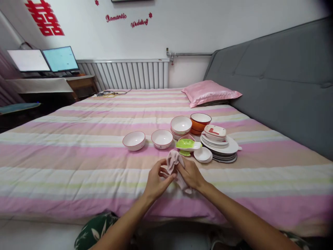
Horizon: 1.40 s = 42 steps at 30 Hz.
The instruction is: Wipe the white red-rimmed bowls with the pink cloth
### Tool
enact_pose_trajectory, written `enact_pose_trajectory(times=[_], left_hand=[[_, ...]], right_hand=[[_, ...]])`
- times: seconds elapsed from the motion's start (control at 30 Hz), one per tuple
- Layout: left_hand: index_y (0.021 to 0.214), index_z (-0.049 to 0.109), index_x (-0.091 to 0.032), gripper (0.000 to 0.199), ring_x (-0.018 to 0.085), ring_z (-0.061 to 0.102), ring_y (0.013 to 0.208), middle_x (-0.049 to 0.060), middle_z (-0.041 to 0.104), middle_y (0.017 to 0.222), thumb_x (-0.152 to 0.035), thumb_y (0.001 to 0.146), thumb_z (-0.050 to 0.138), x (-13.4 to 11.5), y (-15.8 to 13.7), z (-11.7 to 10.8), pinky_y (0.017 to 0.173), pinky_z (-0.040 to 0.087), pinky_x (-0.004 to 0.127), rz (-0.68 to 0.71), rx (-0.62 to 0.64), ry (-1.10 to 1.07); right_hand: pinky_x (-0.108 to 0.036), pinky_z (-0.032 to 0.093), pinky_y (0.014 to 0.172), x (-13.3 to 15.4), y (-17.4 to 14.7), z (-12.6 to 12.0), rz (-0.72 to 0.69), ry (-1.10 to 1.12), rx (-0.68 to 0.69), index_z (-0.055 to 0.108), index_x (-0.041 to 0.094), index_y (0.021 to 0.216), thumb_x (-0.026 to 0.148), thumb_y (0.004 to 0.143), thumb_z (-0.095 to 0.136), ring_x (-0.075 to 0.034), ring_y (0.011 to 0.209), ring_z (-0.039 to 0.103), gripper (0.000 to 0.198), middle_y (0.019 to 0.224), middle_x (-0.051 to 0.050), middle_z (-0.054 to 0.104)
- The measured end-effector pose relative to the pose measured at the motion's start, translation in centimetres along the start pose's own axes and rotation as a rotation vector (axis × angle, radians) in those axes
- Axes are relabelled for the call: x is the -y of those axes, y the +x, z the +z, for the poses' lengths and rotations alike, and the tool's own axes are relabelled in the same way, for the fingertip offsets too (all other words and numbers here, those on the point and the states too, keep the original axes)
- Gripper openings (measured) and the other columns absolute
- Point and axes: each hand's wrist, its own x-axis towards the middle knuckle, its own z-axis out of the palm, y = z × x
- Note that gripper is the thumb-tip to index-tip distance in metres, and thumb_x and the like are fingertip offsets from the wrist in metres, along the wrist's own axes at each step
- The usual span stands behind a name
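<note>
A crumpled pale pink cloth (174, 160) is held up between my two hands, above the near part of the bed. My right hand (191, 174) grips it from the right, and a loose end hangs below the fingers. On the other side my left hand (156, 180) has curved fingers and thumb closing on the cloth's left edge. Just beyond the hands lie a green leaf-shaped dish (186, 143) and small white dishes (203, 153). Two white bowls with red rims, a left one (134, 140) and a right one (161, 139), stand apart from each other.
Behind the dishes are stacked white bowls (181, 124) and orange bowls (201, 119). A pile of plates (232, 146) carries a small rectangular dish (215, 131). Farther back are a pink pillow (211, 92), a grey headboard (273, 76) and cables (111, 93) on the striped bedspread (78, 156).
</note>
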Motion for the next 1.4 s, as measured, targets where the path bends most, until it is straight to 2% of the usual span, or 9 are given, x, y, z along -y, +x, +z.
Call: enact_pose_trajectory(times=[0.2,0.3,0.47,0.57,0.77,0.93,1.0,1.2,1.4], left_hand=[[0.082,0.064,-0.013,0.032,0.013,0.053,0.066,0.0,0.059,0.071,-0.043,0.071,0.067,0.8,0.4,0.5,0.064,0.044,0.023,-0.163,-0.023,-0.342],[0.067,0.062,-0.012,0.038,0.011,0.048,0.054,-0.001,0.053,0.056,-0.05,0.072,0.064,1.2,0.3,0.4,0.055,0.041,0.022,-0.258,0.012,-0.383],[0.064,0.062,-0.013,0.039,0.011,0.051,0.052,-0.001,0.055,0.055,-0.051,0.072,0.064,0.6,0.1,0.5,0.055,0.043,0.023,-0.36,0.047,-0.438],[0.065,0.065,-0.013,0.039,0.013,0.054,0.056,0.001,0.059,0.059,-0.052,0.071,0.065,0.1,0.2,0.6,0.059,0.046,0.024,-0.373,0.088,-0.447],[0.07,0.068,-0.013,0.039,0.016,0.058,0.06,0.003,0.064,0.063,-0.05,0.076,0.06,0.0,0.8,0.2,0.061,0.047,0.026,-0.362,0.124,-0.39],[0.06,0.06,-0.014,0.037,0.012,0.051,0.057,0.0,0.057,0.058,-0.047,0.076,0.062,0.2,2.0,-2.2,0.057,0.043,0.022,-0.362,-0.12,-0.366],[0.06,0.058,-0.015,0.034,0.011,0.048,0.057,-0.001,0.055,0.058,-0.044,0.076,0.064,0.2,2.5,-3.3,0.056,0.041,0.021,-0.343,-0.179,-0.361],[0.063,0.057,-0.015,0.028,0.008,0.04,0.055,-0.004,0.045,0.056,-0.039,0.076,0.065,-0.4,2.7,-4.6,0.053,0.034,0.018,-0.285,-0.212,-0.285],[0.106,0.062,-0.015,0.043,0.014,0.054,0.066,0.003,0.061,0.076,-0.043,0.074,0.064,-1.0,2.5,-4.5,0.059,0.043,0.023,-0.355,-0.187,-0.205]], right_hand=[[-0.033,0.043,0.073,3.1,0.3,-0.9,0.065,-0.238,0.163,0.048,0.019,0.116,0.038,0.09,0.043,-0.027,0.091,0.063,0.032,0.1,-0.011,0.067],[-0.038,0.046,0.079,2.1,0.0,-0.3,-0.02,-0.306,0.087,0.038,0.018,0.13,0.037,0.089,0.046,-0.029,0.103,0.059,0.046,0.118,-0.014,0.06],[-0.04,0.043,0.09,0.1,-0.4,0.7,-0.402,-0.367,-0.215,0.051,0.017,0.115,0.025,0.084,0.052,-0.027,0.111,0.053,0.031,0.12,-0.014,0.057],[-0.042,0.044,0.085,-0.1,-0.5,0.6,-0.444,-0.402,-0.27,0.059,0.019,0.096,0.02,0.082,0.053,-0.027,0.102,0.056,0.016,0.112,-0.012,0.061],[-0.039,0.044,0.084,-1.2,-1.1,-0.9,-0.276,-0.174,-0.427,0.063,0.022,0.088,0.017,0.08,0.056,-0.023,0.09,0.06,0.012,0.092,-0.006,0.068],[-0.027,0.044,0.055,-3.4,-0.9,-3.1,0.303,0.426,-0.468,0.055,0.022,0.094,0.038,0.082,0.057,-0.017,0.062,0.059,0.02,0.075,-0.001,0.065],[-0.022,0.039,0.047,-4.1,-0.5,-3.7,0.427,0.651,-0.514,0.052,0.023,0.095,0.042,0.08,0.059,-0.013,0.051,0.053,0.026,0.067,0.002,0.062],[-0.023,0.043,0.059,-4.2,0.0,-4.4,0.398,0.74,-0.671,0.053,0.022,0.094,0.042,0.077,0.062,-0.013,0.063,0.055,0.028,0.074,0.002,0.059],[-0.021,0.042,0.059,-2.9,-0.5,-5.1,0.3,0.604,-0.556,0.053,0.023,0.097,0.044,0.083,0.057,-0.013,0.068,0.055,0.025,0.08,0.0,0.06]])
